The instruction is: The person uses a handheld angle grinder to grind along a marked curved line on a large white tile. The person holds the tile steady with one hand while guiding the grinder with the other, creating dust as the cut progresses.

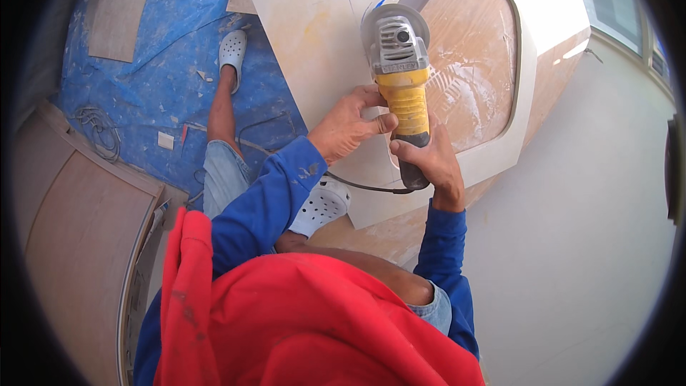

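A yellow, black and grey angle grinder point(407, 104) is in both my hands, its metal head and round disc pointing away from me. My right hand point(432, 161) wraps round the dark rear end of its body, thumb across the top. Curled against the left side of the yellow housing is my left hand point(350, 125); some of its fingertips are hidden behind the tool. Below the grinder lies a pale board point(314, 36) with a large rounded cut-out point(475, 64), through which a dusty wood-coloured surface shows. I cannot tell whether the disc touches the board.
The grinder's black cable point(364, 187) runs left past my white clog point(323, 206). A blue sheet point(171, 86) with scraps covers the floor at left, with a coiled cord point(96, 129) on it. A curved wooden panel point(86, 229) stands at lower left, a pale wall point(572, 243) at right.
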Available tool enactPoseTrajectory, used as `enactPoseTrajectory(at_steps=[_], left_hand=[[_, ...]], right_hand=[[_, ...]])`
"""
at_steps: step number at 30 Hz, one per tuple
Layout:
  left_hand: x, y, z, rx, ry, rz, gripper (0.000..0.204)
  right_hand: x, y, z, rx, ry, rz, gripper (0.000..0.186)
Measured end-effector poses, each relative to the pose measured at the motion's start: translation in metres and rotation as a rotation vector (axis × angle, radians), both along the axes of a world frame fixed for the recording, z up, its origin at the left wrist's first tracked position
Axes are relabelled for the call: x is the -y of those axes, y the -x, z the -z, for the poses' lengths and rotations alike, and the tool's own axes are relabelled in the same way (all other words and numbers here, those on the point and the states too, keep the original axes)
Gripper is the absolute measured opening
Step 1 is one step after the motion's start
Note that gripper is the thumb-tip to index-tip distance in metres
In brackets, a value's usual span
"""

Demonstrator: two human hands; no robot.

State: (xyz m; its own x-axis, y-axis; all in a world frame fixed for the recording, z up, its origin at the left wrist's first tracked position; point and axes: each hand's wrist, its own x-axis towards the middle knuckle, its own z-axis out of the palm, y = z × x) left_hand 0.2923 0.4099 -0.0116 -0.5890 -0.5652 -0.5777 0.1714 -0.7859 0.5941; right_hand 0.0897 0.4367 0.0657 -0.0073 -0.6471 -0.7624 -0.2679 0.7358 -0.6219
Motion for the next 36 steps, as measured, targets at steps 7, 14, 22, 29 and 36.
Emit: enactPoseTrajectory(at_steps=[7, 14, 22, 29, 36], left_hand=[[0.0004, -0.001, -0.0001, -0.004, 0.003, 0.022, 0.085], [-0.0025, 0.0, 0.0037, -0.003, 0.018, 0.011, 0.07], [-0.0039, 0.0011, 0.0073, 0.054, 0.057, 0.052, 0.067], [-0.0033, 0.0, 0.0067, 0.065, 0.055, 0.068, 0.068], [-0.0031, 0.0005, 0.0053, 0.068, 0.063, 0.058, 0.066]], right_hand=[[-0.0007, 0.0004, -0.0004, 0.004, -0.012, 0.008, 0.068], [0.0, 0.0003, -0.0007, 0.011, -0.018, 0.012, 0.071], [0.0008, 0.0011, -0.0012, -0.004, -0.009, -0.009, 0.071], [0.0007, 0.0011, -0.0008, -0.008, -0.002, -0.012, 0.071], [0.0014, 0.0019, -0.0013, -0.021, -0.016, -0.022, 0.073]])
